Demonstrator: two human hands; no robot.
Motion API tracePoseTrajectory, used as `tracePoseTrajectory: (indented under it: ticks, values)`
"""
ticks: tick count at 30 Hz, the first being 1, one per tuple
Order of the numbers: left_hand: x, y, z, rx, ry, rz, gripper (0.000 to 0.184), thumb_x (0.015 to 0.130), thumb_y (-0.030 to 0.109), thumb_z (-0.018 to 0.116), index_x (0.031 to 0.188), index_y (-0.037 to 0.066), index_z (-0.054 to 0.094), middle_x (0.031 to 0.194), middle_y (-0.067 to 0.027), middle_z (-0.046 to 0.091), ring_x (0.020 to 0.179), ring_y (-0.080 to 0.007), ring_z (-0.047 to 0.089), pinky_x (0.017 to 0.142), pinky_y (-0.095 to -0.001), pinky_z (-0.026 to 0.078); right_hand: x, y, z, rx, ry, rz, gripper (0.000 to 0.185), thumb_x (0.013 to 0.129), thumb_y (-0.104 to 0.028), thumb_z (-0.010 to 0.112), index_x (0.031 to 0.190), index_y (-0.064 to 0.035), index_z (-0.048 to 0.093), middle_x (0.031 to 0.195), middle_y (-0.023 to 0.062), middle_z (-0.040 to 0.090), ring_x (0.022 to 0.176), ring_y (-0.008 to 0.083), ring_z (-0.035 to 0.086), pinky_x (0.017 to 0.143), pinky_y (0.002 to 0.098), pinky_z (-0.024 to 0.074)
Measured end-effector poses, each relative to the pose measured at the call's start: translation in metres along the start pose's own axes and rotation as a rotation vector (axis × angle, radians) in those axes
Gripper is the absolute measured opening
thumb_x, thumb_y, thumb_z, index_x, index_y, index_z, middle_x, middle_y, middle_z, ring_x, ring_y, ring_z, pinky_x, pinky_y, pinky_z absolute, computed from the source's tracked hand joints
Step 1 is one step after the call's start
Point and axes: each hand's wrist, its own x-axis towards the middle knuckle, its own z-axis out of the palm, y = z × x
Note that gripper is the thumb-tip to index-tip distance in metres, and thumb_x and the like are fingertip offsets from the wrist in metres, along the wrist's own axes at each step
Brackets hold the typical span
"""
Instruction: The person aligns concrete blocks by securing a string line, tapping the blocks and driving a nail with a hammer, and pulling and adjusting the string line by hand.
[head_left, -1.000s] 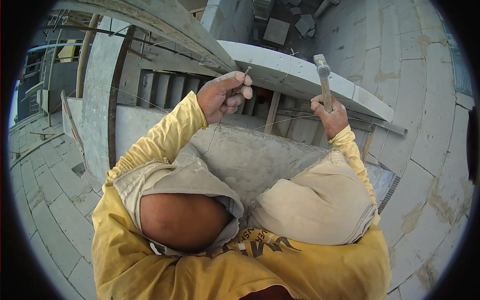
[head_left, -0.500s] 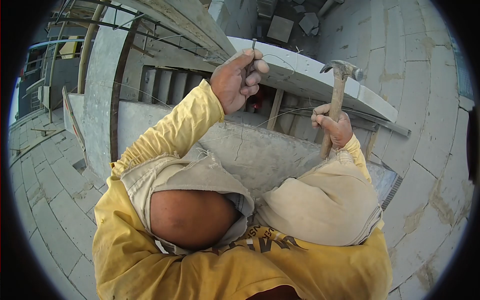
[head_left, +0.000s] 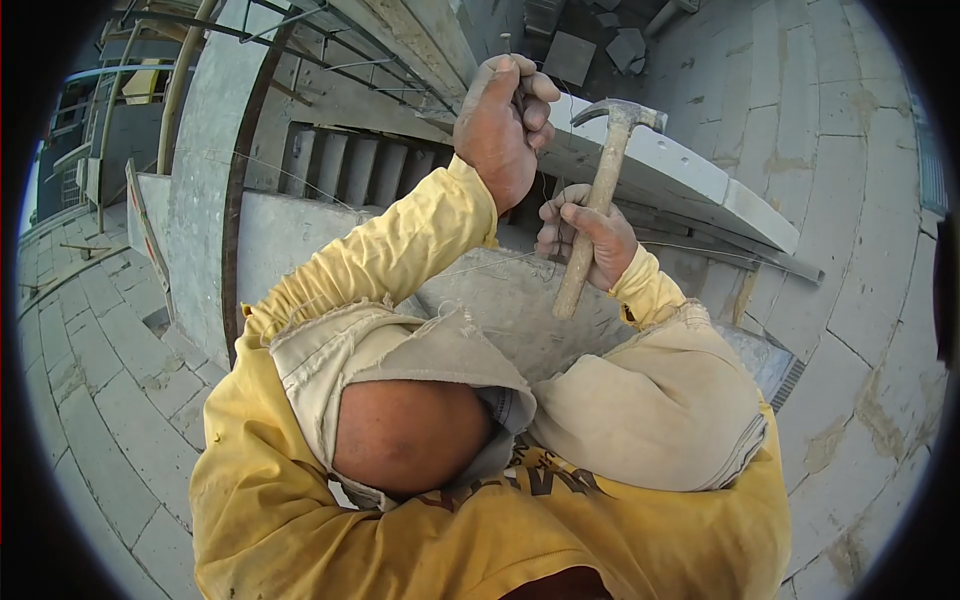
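My left hand (head_left: 503,125), raised above the stair opening, pinches a nail (head_left: 506,42) whose head points up past the fingertips. A thin wire hangs near the same fingers. My right hand (head_left: 592,240) is lower and to the right, with a claw hammer (head_left: 603,190) held between thumb and palm. The hammer's metal head is at the top, its claw toward my left hand, and the wooden handle slants down to the left. The fingers of my right hand are curled near the thin wire. Behind both hands runs a pale block edge (head_left: 690,165).
Stairs (head_left: 345,165) lie below at the left centre. A concrete ledge (head_left: 490,300) is in front of my knees. Steel bars (head_left: 330,62) and a wooden beam (head_left: 415,40) stand at the upper left. Paving (head_left: 830,250) spreads at the right, and loose slabs (head_left: 571,58) lie at the top.
My left hand has risen and moved right with the nail. My right hand has moved left toward it, and the hammer has swung from pointing away to head up with its claw to the left.
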Motion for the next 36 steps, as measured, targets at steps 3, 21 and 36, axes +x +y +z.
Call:
tracePoseTrajectory:
  ticks: [3, 21, 36]
  values:
    - [0.002, 0.003, -0.011, -0.019, -0.051, -0.030, 0.019, 0.103, 0.031, 0.047, 0.101, 0.014, 0.055, 0.090, -0.0018, 0.062, 0.068, -0.0111, 0.048, 0.064, -0.0288, 0.040, 0.002, -0.003, -0.010, -0.061, 0.017, -0.026, 0.025, 0.087, -0.016, 0.069, 0.105, -0.0040, 0.056, 0.092, 0.0087, 0.061, 0.067, 0.0155, 0.061, 0.061, 0.0295, 0.0519]
    - [-0.013, 0.017, -0.036, 1.573, -0.748, 0.428, 0.022, 0.096, 0.024, 0.057, 0.099, 0.003, 0.062, 0.107, -0.0179, 0.061, 0.103, -0.0329, 0.058, 0.091, -0.0381, 0.047, -0.025, -0.033, -0.078, -1.437, 0.519, -0.253, 0.023, 0.083, -0.026, 0.062, 0.093, -0.0063, 0.067, 0.085, 0.0154, 0.068, 0.081, 0.0346, 0.065, 0.079, 0.0414, 0.0505]
    - [-0.032, -0.001, -0.055, 1.690, -0.935, 0.316, 0.018, 0.092, 0.029, 0.058, 0.094, 0.013, 0.065, 0.089, -0.0042, 0.063, 0.083, -0.0269, 0.065, 0.069, -0.0392, 0.054, -0.024, -0.040, -0.054, -0.959, 0.252, -0.076, 0.022, 0.083, -0.020, 0.066, 0.093, -0.0009, 0.063, 0.072, 0.0024, 0.061, 0.058, 0.0103, 0.056, 0.058, 0.0274, 0.0459]
